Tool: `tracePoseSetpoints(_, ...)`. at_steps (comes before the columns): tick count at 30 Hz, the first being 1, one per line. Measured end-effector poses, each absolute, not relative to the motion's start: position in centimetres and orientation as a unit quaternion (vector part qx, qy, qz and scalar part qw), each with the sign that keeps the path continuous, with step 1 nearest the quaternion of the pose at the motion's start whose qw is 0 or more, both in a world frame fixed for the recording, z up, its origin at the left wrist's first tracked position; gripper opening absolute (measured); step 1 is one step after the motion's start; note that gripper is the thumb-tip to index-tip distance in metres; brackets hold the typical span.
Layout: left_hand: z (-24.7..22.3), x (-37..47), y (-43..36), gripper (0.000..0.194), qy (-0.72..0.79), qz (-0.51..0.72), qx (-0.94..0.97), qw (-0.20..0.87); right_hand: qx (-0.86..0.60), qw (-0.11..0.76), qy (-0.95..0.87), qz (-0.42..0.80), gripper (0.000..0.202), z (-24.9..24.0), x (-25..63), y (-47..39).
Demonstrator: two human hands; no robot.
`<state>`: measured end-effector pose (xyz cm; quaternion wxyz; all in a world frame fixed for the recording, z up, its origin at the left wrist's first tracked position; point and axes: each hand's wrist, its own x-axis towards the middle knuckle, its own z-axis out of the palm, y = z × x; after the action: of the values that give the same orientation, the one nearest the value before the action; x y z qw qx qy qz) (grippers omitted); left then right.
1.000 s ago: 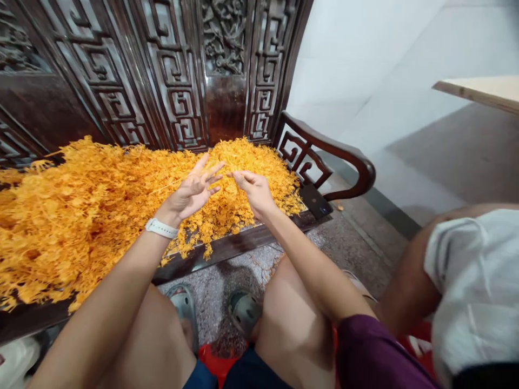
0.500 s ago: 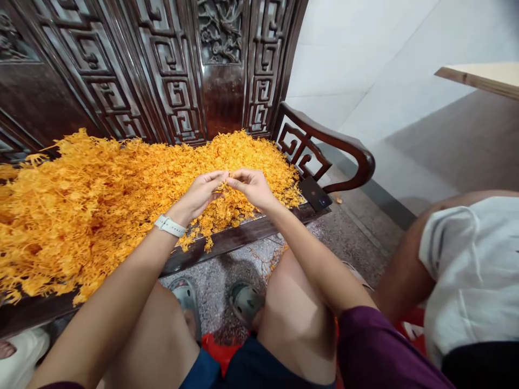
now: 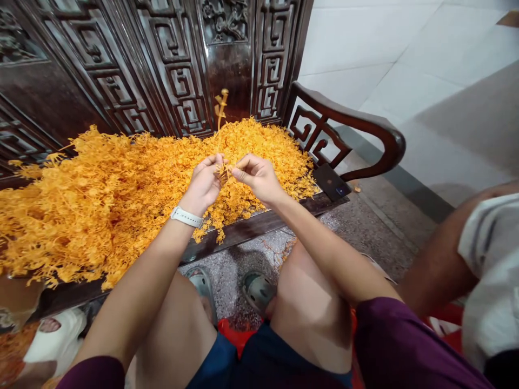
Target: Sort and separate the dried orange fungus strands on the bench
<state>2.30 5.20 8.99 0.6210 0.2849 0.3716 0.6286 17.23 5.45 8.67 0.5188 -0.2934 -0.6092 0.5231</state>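
Note:
A big heap of spidery orange plastic pieces [image 3: 133, 189], like parts of artificial flowers, covers the seat of a dark wooden bench. Over its right part, my left hand [image 3: 204, 183] pinches a small orange plastic flower piece [image 3: 224, 172] between thumb and fingers. My right hand [image 3: 259, 178] meets it from the right, thumb and forefinger closed on the same piece; fingers hide part of it. Above them, a blurred orange strand [image 3: 221, 111] stands up against the bench back; whether it is attached or loose I cannot tell.
The bench has a carved back [image 3: 229, 81] and a curved armrest [image 3: 365, 129]. A dark phone [image 3: 331, 182] lies at the seat's right end. Another person's leg [image 3: 441, 259] is at the right. Below are my sandals [image 3: 259, 289], a red stool [image 3: 237, 337] and orange scraps [image 3: 286, 251].
My view has shifted, so the bench and heap sit differently. My hands have drawn slightly apart, showing more of the orange piece. A blurred orange strand now appears above them.

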Motion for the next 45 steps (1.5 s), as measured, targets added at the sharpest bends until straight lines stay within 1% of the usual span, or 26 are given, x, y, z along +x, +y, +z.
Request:
tracePoseSetpoints(3,9.3,2.1,5.5,0.022,0.368,0.649,0.290,0.599,-0.276,0.490,-0.661,0.496,0.040,9.4,17.3,5.2)
tracePoseSetpoints(5,9.2,2.2,5.6,0.026,0.369,0.661,0.292,0.584,-0.272,0.456,-0.731,0.429,0.033,10.2,17.4,4.5)
tracePoseSetpoints(7,8.9,2.0,6.2,0.028,0.388,0.668,0.279,0.571,-0.241,0.397,-0.805,0.370,0.026,11.3,17.2,3.0)
tracePoseSetpoints(8,8.8,1.6,6.7,0.029,0.406,0.671,0.258,0.565,-0.202,0.357,-0.836,0.366,0.024,11.8,16.9,1.9)
tracePoseSetpoints(10,8.6,0.0,7.8,0.029,0.445,0.682,0.198,0.545,-0.080,0.255,-0.871,0.411,0.021,12.6,16.1,-0.5)
tracePoseSetpoints(12,8.6,-2.0,8.9,0.024,0.466,0.690,0.167,0.528,0.039,0.154,-0.865,0.475,0.018,12.9,15.2,-2.5)
tracePoseSetpoints(13,8.6,-3.0,9.1,0.020,0.464,0.692,0.179,0.523,0.059,0.132,-0.850,0.506,0.015,12.9,14.9,-2.9)
tracePoseSetpoints(14,8.8,-3.7,9.3,0.014,0.455,0.696,0.199,0.519,0.043,0.145,-0.828,0.540,0.011,12.8,14.8,-2.9)
tracePoseSetpoints(15,8.9,-4.3,9.2,0.010,0.444,0.700,0.222,0.513,-0.006,0.194,-0.794,0.576,0.008,12.5,14.9,-2.3)
tracePoseSetpoints(16,9.0,-4.7,8.9,0.008,0.436,0.704,0.239,0.508,-0.077,0.269,-0.742,0.609,0.007,12.0,15.1,-1.2)
tracePoseSetpoints(18,9.2,-5.0,8.2,0.009,0.428,0.708,0.253,0.502,-0.227,0.433,-0.581,0.650,0.012,10.9,16.2,1.8)
tracePoseSetpoints(19,9.3,-4.9,7.8,0.010,0.428,0.707,0.251,0.504,-0.285,0.486,-0.491,0.665,0.013,10.3,16.8,3.4)
tracePoseSetpoints(20,9.2,-4.9,7.4,0.012,0.427,0.706,0.247,0.509,-0.330,0.513,-0.407,0.679,0.012,9.8,17.5,5.0)
tracePoseSetpoints(22,9.0,-4.6,6.9,0.015,0.417,0.702,0.246,0.522,-0.403,0.532,-0.288,0.687,0.006,8.8,18.7,7.3)
tracePoseSetpoints(24,8.8,-4.3,6.6,0.020,0.407,0.702,0.252,0.527,-0.441,0.528,-0.253,0.680,0.004,8.1,19.3,8.2)
tracePoseSetpoints(25,8.6,-4.0,6.5,0.022,0.404,0.702,0.253,0.529,-0.446,0.524,-0.269,0.674,0.008,7.9,19.3,8.1)
tracePoseSetpoints(29,8.3,-2.0,5.9,0.028,0.385,0.693,0.246,0.557,-0.419,0.468,-0.425,0.652,0.035,8.1,18.0,6.3)
tracePoseSetpoints(31,8.2,-0.7,5.5,0.032,0.373,0.680,0.258,0.576,-0.405,0.438,-0.476,0.646,0.042,8.3,17.0,5.5)
tracePoseSetpoints(34,8.0,1.1,4.8,0.040,0.369,0.663,0.284,0.587,-0.393,0.461,-0.503,0.617,0.043,7.9,16.0,5.2)
tracePoseSetpoints(36,7.8,1.8,4.6,0.042,0.368,0.664,0.292,0.582,-0.390,0.483,-0.521,0.586,0.044,7.4,15.9,5.4)
tracePoseSetpoints(37,7.7,2.1,4.5,0.043,0.371,0.666,0.293,0.577,-0.388,0.481,-0.539,0.573,0.045,7.2,15.9,5.6)
tracePoseSetpoints(42,7.4,2.0,5.1,0.042,0.396,0.678,0.273,0.556,-0.354,0.376,-0.671,0.533,0.050,7.2,16.3,4.5)
tracePoseSetpoints(44,7.5,1.2,6.0,0.041,0.413,0.693,0.233,0.543,-0.279,0.291,-0.727,0.556,0.043,7.7,15.9,2.8)
tracePoseSetpoints(45,7.6,0.6,6.5,0.041,0.425,0.702,0.213,0.531,-0.210,0.217,-0.757,0.580,0.037,7.9,15.6,1.8)
